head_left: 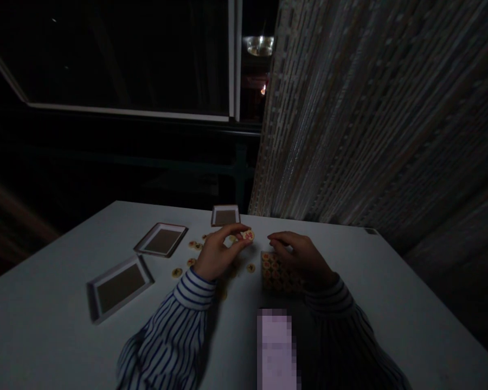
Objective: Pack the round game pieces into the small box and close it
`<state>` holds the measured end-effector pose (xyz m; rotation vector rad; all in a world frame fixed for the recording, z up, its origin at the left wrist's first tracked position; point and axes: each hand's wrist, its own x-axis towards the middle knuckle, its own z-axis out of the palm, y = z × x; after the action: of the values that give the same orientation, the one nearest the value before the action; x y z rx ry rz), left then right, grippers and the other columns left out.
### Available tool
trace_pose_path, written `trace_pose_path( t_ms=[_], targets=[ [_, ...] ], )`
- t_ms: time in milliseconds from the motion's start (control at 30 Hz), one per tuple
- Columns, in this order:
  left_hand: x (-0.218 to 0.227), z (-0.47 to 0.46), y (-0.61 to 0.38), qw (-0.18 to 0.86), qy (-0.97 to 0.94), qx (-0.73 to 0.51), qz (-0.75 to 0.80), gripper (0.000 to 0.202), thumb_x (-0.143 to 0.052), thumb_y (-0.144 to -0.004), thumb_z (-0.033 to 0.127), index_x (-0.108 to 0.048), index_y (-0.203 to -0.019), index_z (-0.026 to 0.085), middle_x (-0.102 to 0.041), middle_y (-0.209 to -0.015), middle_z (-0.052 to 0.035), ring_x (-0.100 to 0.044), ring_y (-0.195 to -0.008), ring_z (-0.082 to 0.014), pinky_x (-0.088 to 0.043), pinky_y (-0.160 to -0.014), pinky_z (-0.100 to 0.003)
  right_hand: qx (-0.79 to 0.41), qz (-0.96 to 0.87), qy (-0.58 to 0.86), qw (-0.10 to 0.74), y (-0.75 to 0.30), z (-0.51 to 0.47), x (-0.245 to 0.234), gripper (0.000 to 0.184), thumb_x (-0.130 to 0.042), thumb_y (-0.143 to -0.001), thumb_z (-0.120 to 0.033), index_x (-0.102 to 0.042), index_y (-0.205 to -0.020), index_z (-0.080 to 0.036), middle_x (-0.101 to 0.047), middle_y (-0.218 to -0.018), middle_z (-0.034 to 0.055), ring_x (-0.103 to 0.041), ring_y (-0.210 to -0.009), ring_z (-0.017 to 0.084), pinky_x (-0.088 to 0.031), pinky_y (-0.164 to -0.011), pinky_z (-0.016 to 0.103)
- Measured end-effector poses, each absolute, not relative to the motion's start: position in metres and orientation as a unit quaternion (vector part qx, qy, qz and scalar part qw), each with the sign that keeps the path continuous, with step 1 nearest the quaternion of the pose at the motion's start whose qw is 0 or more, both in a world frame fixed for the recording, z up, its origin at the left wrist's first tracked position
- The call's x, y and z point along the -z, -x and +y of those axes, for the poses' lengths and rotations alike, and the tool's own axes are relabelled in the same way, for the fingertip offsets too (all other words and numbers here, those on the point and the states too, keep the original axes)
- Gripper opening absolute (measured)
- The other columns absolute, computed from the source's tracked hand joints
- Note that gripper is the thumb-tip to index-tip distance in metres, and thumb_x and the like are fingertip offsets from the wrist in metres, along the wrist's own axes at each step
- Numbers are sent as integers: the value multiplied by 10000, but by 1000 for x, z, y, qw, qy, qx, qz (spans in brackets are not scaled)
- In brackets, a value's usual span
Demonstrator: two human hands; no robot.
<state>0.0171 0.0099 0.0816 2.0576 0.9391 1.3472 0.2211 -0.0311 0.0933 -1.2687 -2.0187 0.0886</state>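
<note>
My left hand (222, 250) pinches a round Chinese chess piece (248, 235) between thumb and fingertips, its red character showing. Across from it, my right hand (299, 252) is closed, with thumb and index finger brought together and nothing visible at their tips. It hovers over a box of chess pieces (272, 273), set in rows and partly hidden by the hand and sleeve. One loose chess piece (250, 267) lies just left of that box. Several more, such as this chess piece (177, 273), are scattered beside and beneath my left hand, some hidden.
On the white table (52, 303) lie three shallow box parts: a near-left tray (146, 265), a middle tray (182, 238) and a far tray (238, 214). A pixelated pinkish rectangle (277, 352) is at the near edge. Behind stand a string curtain (329, 135) and a dark window (126, 54).
</note>
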Motion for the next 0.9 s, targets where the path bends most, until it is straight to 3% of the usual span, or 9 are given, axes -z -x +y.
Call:
trace_pose_path(
  t_ms=[300,567,700,900],
  targets=[
    [-99,16,-44,263,-775,-479,319,294,-605,-730,339,-605,-982,188,-649,-929,-43,-595,-864,-159,-479,-760,-275,-51,-769,509,383,-232,-34,-101,181,-471,-817,-224,-622,-907,-183,-673,-849,34,-612,-783,144,-470,-737,267],
    [-99,21,-60,254,-809,-447,286,303,-575,-753,336,-596,-1024,203,-647,-941,-45,-589,-883,-168,-457,-834,-329,-82,-745,522,406,-239,-34,-107,159,-469,-814,-243,-610,-854,-180,-664,-785,32,-598,-716,134,-465,-687,261],
    [-97,21,-61,252,-812,-445,280,301,-572,-761,316,-588,-1044,213,-645,-960,-39,-586,-900,-162,-452,-838,-308,-143,-717,533,427,-238,-33,-105,134,-511,-793,-264,-602,-840,-177,-666,-790,33,-604,-715,133,-469,-672,254],
    [-92,18,-68,248,-822,-431,277,299,-567,-770,310,-582,-1055,221,-649,-945,-27,-593,-875,-151,-466,-799,-286,-326,-624,510,495,-237,-30,-98,187,-578,-747,-327,-569,-850,-171,-674,-785,42,-628,-714,142,-497,-637,254]
  ],
)
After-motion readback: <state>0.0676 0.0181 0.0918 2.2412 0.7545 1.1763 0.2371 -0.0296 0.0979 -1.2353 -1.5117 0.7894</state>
